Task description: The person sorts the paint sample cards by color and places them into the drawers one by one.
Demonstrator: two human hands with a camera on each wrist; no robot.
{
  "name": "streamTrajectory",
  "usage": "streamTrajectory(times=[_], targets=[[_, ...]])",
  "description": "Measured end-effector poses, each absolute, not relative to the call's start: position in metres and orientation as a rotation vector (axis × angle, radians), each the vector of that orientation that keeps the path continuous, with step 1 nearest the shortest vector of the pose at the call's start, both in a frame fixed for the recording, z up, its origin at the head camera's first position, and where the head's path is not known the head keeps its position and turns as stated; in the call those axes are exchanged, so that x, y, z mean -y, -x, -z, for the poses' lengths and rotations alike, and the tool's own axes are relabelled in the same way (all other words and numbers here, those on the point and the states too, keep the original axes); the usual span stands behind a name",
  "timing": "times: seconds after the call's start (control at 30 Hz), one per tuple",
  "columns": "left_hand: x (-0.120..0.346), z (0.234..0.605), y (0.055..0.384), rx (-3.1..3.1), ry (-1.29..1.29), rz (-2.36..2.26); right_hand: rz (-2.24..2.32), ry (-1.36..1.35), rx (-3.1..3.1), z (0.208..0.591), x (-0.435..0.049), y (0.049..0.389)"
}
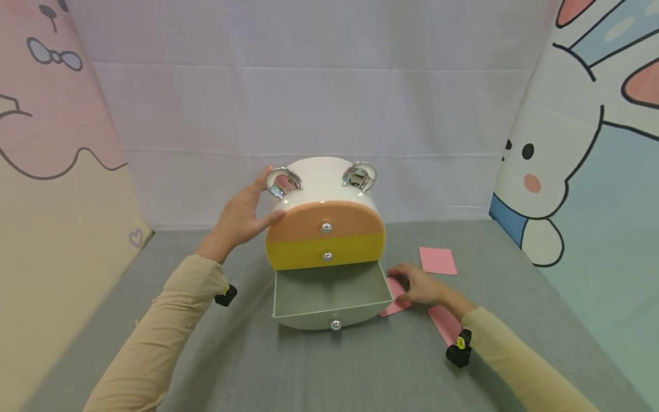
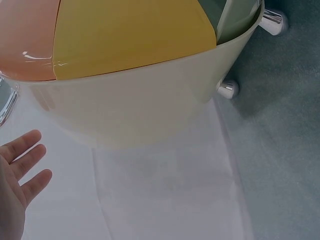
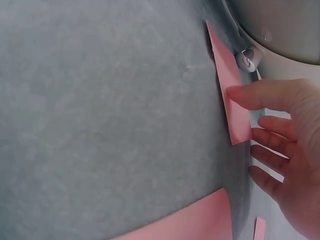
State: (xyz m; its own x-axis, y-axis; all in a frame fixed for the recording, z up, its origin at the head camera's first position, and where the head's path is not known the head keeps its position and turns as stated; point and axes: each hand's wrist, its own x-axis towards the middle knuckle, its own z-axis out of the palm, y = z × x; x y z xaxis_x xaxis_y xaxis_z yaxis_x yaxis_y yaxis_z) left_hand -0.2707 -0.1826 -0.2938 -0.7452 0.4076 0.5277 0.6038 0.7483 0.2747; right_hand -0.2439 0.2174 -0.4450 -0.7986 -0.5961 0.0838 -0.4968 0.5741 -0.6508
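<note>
A rounded white drawer cabinet (image 1: pixel 324 183) with silver ears stands on the table, its front orange and yellow above. Its lowest drawer, a grey-green one (image 1: pixel 329 289), is pulled out, and nothing shows inside. My left hand (image 1: pixel 241 220) steadies the cabinet's upper left side, thumb at the front edge. In the left wrist view its fingers (image 2: pixel 32 157) look extended. Beside the drawer, my right hand (image 1: pixel 421 285) holds a pink card (image 3: pixel 230 87) between thumb and fingers, low at the table. Dark shadow runs along one edge of that card.
Another pink card (image 1: pixel 437 261) lies behind the right hand. A further pink card (image 1: pixel 444 323) lies beneath the right forearm, partly hidden. Grey cloth (image 1: pixel 370 372) covers the table. A white curtain (image 1: pixel 309 103) hangs behind, with printed panels at both sides.
</note>
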Motion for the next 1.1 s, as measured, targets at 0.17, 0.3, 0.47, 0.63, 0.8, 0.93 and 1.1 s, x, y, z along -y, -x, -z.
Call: streamTrajectory(times=[0.17, 0.3, 0.47, 0.63, 0.8, 0.93, 1.1], targets=[[0.183, 0.294, 0.271, 2.495, 0.770, 0.608, 0.966, 0.973, -2.691, 0.444, -0.218, 0.245], [0.183, 0.295, 0.272, 2.492, 0.771, 0.613, 0.992, 0.930, -2.686, 0.441, -0.222, 0.246], [0.182, 0.294, 0.272, 2.488, 0.779, 0.614, 1.007, 0.870, -2.713, 0.435, -0.228, 0.246], [0.181, 0.294, 0.272, 2.503, 0.773, 0.607, 1.015, 0.903, -2.743, 0.424, -0.235, 0.246], [0.182, 0.294, 0.272, 2.504, 0.766, 0.613, 1.063, 0.913, -2.762, 0.405, -0.243, 0.243], [0.182, 0.295, 0.272, 2.496, 0.769, 0.618, 1.102, 0.865, -2.764, 0.386, -0.248, 0.242], [0.183, 0.296, 0.274, 2.488, 0.771, 0.619, 1.136, 0.877, -2.767, 0.366, -0.251, 0.240]])
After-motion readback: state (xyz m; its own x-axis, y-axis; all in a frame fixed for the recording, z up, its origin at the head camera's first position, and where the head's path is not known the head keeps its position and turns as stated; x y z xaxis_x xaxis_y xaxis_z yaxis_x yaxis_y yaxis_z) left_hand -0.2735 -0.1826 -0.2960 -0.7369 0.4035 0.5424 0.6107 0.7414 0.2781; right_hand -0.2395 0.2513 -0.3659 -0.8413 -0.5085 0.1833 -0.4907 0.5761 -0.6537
